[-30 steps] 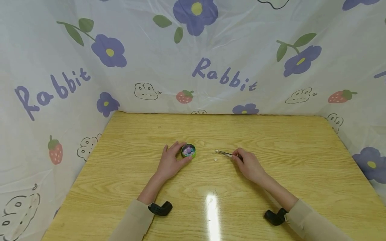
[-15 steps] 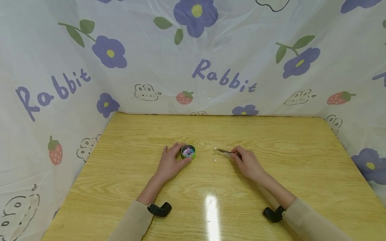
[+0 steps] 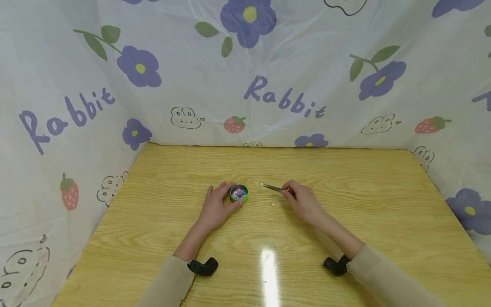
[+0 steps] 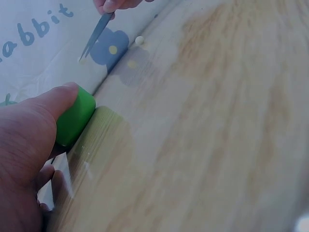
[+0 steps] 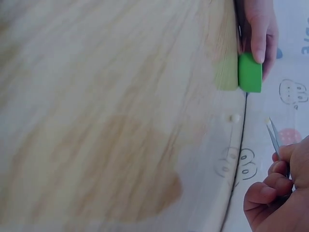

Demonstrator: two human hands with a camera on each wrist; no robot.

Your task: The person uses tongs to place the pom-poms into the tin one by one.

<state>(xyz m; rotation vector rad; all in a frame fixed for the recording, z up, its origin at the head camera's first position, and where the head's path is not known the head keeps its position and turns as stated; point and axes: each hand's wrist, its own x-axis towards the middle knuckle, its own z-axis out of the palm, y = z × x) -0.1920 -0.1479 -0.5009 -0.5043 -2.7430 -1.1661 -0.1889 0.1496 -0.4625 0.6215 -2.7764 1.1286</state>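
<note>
My left hand [image 3: 215, 209] holds a small round green container [image 3: 245, 198] on the table, thumb on its near side and fingers on its far side. Purple, teal and white show inside; I cannot tell whether these are loose pieces or a pattern. My right hand [image 3: 304, 202] pinches metal tweezers [image 3: 273, 188], which point left toward the container. A tiny white bead [image 3: 261, 184] is at the tweezers' tips, lifted above the table in the right wrist view. A second white bead [image 3: 273, 204] lies on the table between the hands, also visible in the left wrist view.
The wood-grain table [image 3: 172, 170] ends at a white curtain [image 3: 207, 85] printed with flowers, strawberries and lettering, at the back and both sides. Black devices [image 3: 203, 267] are worn at both wrists. A bright light reflection lies on the table's near part.
My right hand has moved left and slightly away from me, carrying the tweezers and the bead at their tips closer to the container. The left hand and the other bead stay in place.
</note>
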